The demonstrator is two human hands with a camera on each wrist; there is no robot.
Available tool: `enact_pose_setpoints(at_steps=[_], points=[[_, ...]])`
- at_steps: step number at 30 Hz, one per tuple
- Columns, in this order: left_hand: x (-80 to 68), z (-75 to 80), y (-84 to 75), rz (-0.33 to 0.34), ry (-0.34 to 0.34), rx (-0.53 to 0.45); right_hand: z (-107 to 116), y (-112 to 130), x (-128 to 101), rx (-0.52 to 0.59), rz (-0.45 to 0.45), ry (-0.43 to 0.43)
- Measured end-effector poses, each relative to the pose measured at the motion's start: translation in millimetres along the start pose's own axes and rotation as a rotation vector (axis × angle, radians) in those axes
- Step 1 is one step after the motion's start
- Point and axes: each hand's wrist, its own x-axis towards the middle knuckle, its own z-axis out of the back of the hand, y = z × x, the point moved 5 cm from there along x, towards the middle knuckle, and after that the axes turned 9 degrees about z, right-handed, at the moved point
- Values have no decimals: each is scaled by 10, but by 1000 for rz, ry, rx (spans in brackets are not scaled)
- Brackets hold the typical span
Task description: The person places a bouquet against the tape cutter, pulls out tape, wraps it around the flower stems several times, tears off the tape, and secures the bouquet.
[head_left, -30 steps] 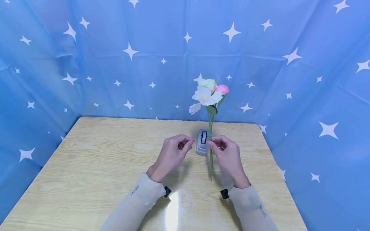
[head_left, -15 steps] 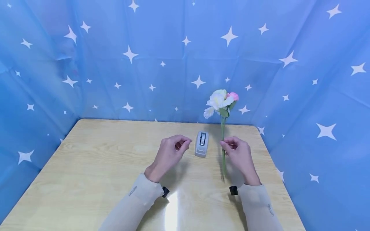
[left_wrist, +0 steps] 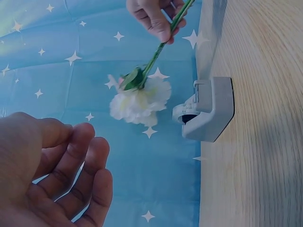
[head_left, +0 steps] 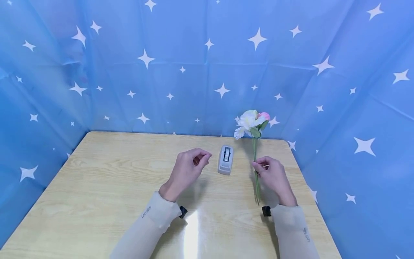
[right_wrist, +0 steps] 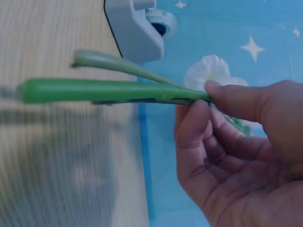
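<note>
Right hand [head_left: 274, 177], yours, pinches the green stems of the small bunch of white and pink artificial flowers [head_left: 251, 121], held upright above the pale wooden table [head_left: 106, 180], right of the grey plastic tape dispenser [head_left: 225, 159]. Your left hand [head_left: 187, 169] hovers left of that dispenser, fingers loosely curled, holding nothing

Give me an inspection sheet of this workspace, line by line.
Surface: wooden table, glare patch near the front edge.
Job's things: flower bunch held upright by its stems; grey tape dispenser stands on the table between the hands.
Clutter: nothing seen.
Grips: right hand pinches the green stems; left hand loosely curled, holds nothing.
Cables: nothing seen.
Surroundings: blue star-patterned cloth on three sides.
</note>
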Motion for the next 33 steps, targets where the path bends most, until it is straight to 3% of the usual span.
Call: enact_pose_setpoints(at_steps=[10, 16, 20, 26, 33], points=[[-12, 76, 137, 48, 13, 87, 168, -266, -45, -118, -39, 82], [-52, 244, 270, 82, -2, 105, 284, -394, -104, -120, -89, 120], [-71, 360, 366, 97, -7, 130, 288, -464, -88, -116, -104, 158], [-110, 465, 521, 146, -17, 180, 282, -582, -37, -206, -100, 227], [-87, 503, 566, 151, -9, 206, 256, -631, -20, -246, -132, 228]])
